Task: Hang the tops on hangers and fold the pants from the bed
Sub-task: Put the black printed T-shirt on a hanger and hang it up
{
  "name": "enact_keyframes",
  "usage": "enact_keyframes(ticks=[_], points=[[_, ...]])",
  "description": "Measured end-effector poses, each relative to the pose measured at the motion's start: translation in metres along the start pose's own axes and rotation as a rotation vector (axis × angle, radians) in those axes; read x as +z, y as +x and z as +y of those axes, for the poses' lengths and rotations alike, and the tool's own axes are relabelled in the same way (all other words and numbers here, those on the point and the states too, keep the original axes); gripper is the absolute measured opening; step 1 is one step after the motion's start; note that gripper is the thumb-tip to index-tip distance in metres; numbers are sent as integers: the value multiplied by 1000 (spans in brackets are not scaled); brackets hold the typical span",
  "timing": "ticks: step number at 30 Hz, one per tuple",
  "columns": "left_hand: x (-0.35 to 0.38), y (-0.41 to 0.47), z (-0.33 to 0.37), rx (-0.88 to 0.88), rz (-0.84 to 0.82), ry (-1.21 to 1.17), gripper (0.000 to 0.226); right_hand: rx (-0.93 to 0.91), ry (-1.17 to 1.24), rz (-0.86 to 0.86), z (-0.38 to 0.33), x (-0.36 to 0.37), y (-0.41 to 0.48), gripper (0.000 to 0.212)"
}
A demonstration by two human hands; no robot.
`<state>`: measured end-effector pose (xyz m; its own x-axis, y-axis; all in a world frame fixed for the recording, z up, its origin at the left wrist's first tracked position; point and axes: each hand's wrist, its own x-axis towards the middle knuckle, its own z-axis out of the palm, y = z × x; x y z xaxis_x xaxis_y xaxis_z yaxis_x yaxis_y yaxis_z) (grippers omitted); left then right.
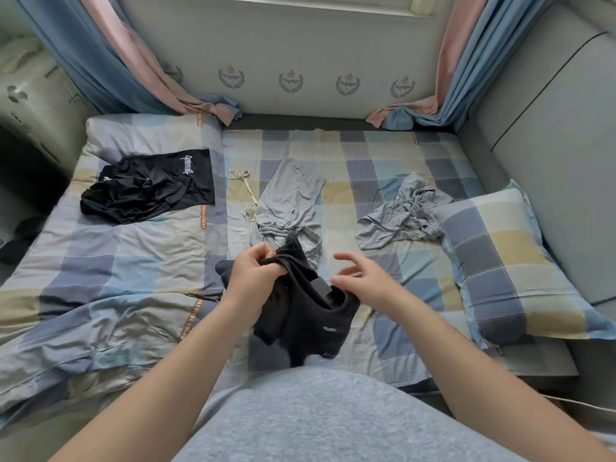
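A dark navy garment point(310, 315) hangs bunched above the near part of the bed. My left hand point(255, 273) grips its upper edge in a closed fist. My right hand point(361, 280) hovers at the garment's right side with fingers spread; whether its thumb touches the cloth I cannot tell. Behind the garment lie grey pants point(288, 198) with a beige drawstring. A black garment with white lettering point(150, 188) rests at the back left. A crumpled grey garment point(403, 213) lies at the right, beside a pillow.
The bed has a checked sheet point(376, 168) and a checked quilt point(100, 288) on its left half. Checked pillows sit at the back left point(140, 131) and at the right point(506, 261). Padded walls enclose the back and right. Curtains point(143, 71) hang at both back corners.
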<state>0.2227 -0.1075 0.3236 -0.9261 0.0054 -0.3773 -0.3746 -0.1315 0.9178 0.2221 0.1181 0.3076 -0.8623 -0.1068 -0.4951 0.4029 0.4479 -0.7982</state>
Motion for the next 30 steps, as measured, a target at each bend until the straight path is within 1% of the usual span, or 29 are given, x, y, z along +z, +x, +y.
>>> enact_keyframes(ticks=[2, 3, 4, 7, 9, 10, 12, 13, 14, 15, 16, 17, 18, 19, 20, 22, 24, 25, 26, 27, 28, 30], points=[[1, -5, 8, 30, -28, -27, 42, -45, 39, -129, -7, 23, 3, 40], [0, -7, 12, 41, -38, -39, 38, -43, 46, -177, -8, 35, 5, 37], [-1, -9, 16, 47, -45, -50, 36, -36, -4, -189, -7, 45, 9, 31], [-13, -13, 25, 63, -51, -81, 34, -51, -281, -159, 5, 60, 21, 16], [-25, -13, 26, 70, -5, -66, 33, -15, -339, -112, 11, 59, 24, 9], [-32, -12, 26, 79, 38, -44, 33, -1, -299, -39, 12, 56, 24, 16], [-45, -12, 25, 97, 127, -9, 32, -33, -153, 113, 12, 44, 25, 30], [-51, -13, 23, 98, 149, -9, 32, -75, -110, 154, 11, 38, 26, 33], [-54, -14, 22, 94, 148, -12, 32, -111, -95, 155, 7, 34, 27, 31], [-56, -16, 19, 88, 130, -13, 33, -146, -89, 106, 2, 33, 27, 26], [-56, -18, 17, 85, 105, -14, 33, -165, -85, 11, -4, 36, 26, 19], [-55, -20, 16, 85, 83, -20, 33, -176, -88, -110, -10, 43, 25, 18], [-52, -22, 16, 87, 69, -29, 33, -188, -115, -224, -14, 52, 24, 23], [-50, -22, 16, 89, 58, -38, 34, -201, -138, -297, -18, 64, 23, 25], [-48, -23, 16, 91, 50, -44, 35, -206, -166, -305, -20, 75, 23, 23], [-48, -22, 18, 97, 42, -46, 35, -216, -194, -225, -21, 90, 22, 17], [-53, -22, 18, 96, 51, -55, 35, -183, -233, -153, -16, 91, 23, 8], [-57, -22, 18, 92, 59, -62, 36, -166, -245, -134, -13, 89, 22, 7], [-61, -23, 17, 89, 62, -64, 37, -156, -263, -113, -12, 87, 20, 13], [-64, -23, 17, 87, 59, -68, 38, -158, -266, -98, -11, 85, 20, 16], [-67, -23, 16, 84, 50, -70, 40, -165, -266, -95, -13, 86, 19, 15], [-72, -22, 15, 81, 17, -68, 44, -197, -244, -110, -19, 93, 18, 6]])
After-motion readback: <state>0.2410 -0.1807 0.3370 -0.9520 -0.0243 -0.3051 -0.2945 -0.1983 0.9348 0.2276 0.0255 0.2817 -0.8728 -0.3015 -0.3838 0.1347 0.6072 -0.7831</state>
